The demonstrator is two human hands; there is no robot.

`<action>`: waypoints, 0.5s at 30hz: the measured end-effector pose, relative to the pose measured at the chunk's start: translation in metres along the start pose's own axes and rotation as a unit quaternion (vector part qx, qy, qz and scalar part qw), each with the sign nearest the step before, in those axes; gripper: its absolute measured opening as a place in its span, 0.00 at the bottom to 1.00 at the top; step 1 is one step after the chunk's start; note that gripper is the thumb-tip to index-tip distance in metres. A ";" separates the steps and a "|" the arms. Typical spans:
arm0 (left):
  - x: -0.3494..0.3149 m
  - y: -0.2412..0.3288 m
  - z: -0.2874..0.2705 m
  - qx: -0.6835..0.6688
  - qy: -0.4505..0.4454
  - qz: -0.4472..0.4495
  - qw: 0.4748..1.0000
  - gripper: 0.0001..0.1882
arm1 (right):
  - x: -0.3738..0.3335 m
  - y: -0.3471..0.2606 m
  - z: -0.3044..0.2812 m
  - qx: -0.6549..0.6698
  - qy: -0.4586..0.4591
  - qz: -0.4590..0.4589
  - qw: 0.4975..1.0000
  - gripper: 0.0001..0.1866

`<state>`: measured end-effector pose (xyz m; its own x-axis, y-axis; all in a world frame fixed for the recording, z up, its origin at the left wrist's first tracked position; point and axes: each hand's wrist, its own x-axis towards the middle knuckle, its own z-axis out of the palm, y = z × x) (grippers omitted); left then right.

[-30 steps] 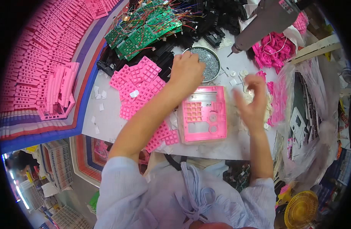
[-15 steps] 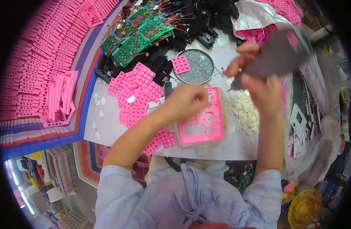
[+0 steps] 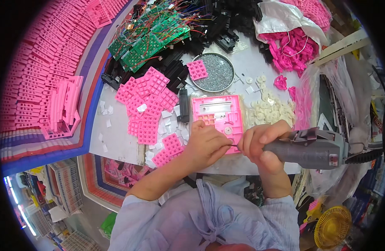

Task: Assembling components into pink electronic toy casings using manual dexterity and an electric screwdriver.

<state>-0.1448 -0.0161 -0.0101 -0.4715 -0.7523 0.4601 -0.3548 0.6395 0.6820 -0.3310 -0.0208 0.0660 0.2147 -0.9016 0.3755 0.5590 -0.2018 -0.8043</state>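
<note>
My right hand (image 3: 261,144) is wrapped around a grey electric screwdriver (image 3: 307,151), held nearly level with its bit pointing left. Closed in a pinch, my left hand (image 3: 207,144) meets the thin bit; anything small between its fingertips is too small to make out. Beneath both hands lies a pink plastic casing (image 3: 237,115), its inner side up, with a silver strip (image 3: 215,106) and a small whitish disc (image 3: 228,131) in it. My left hand covers the casing's lower left part.
Left of the casing are pink keypads (image 3: 148,129), white paper bits and a black part (image 3: 183,104). A round dish (image 3: 234,75) of small metal pieces stands behind. Cream parts (image 3: 272,111) lie right; green circuit boards (image 3: 150,46) and a sack (image 3: 280,16) of pink parts farther back.
The screwdriver came down and left from the upper right, swinging level. My left hand moved down a little, and the two hands now meet at the bit over the casing.
</note>
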 end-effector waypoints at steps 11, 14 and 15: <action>0.001 -0.005 0.002 0.043 0.037 0.029 0.998 0.11 | -0.002 -0.001 -0.004 0.027 -0.046 0.002 0.999 0.14; 0.001 -0.003 0.000 0.100 0.023 0.014 0.995 0.10 | -0.004 0.006 -0.011 0.015 -0.058 -0.007 0.998 0.14; 0.005 -0.001 -0.001 0.117 0.026 -0.006 0.993 0.10 | -0.004 0.010 -0.014 0.011 -0.065 -0.012 0.998 0.14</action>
<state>-0.1462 -0.0205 -0.0083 -0.4267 -0.7631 0.4854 -0.5399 0.6456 0.5401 -0.3371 -0.0248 0.0502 0.3028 -0.8393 0.4515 0.5816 -0.2125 -0.7852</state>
